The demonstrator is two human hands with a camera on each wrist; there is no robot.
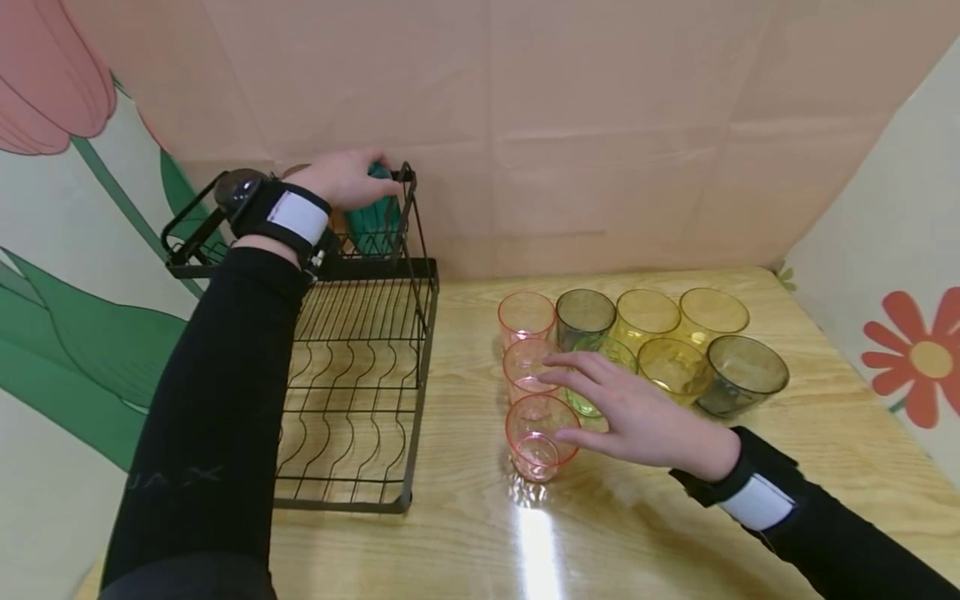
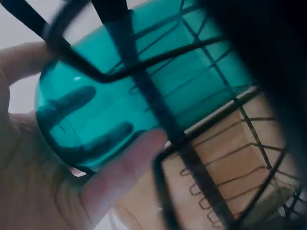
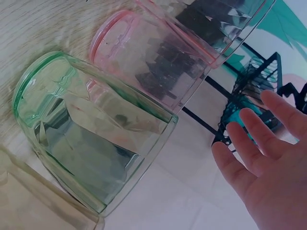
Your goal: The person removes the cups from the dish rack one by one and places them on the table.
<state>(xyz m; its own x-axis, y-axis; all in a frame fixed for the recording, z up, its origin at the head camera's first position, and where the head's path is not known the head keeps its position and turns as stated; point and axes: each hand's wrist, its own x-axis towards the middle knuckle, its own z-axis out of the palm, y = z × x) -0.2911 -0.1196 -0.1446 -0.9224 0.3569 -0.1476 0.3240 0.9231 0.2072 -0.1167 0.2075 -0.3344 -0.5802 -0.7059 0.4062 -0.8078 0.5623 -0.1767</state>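
Observation:
On the upper tier of a black wire dish rack (image 1: 420, 358), my left hand (image 1: 341, 179) grips a teal glass (image 1: 372, 223). In the left wrist view the thumb lies along the near side of the glass, and other fingers show dimly through its teal wall. An amber-brown glass (image 2: 211, 163) stands beside it behind the wires. My right hand (image 1: 637, 412) hovers over the glasses on the table, fingers spread and holding nothing. Nearest to it are the front pink glass (image 1: 542, 437) and a green glass (image 3: 96, 134).
Two more pink glasses (image 1: 527, 315) line up behind the front one. Several yellow glasses (image 1: 648, 312) and two grey glasses (image 1: 746, 375) stand to their right on the wooden table (image 1: 465, 533). A pinkish-beige sheet (image 1: 585, 167) hangs behind. The rack's lower tier (image 1: 345, 417) has wavy wires.

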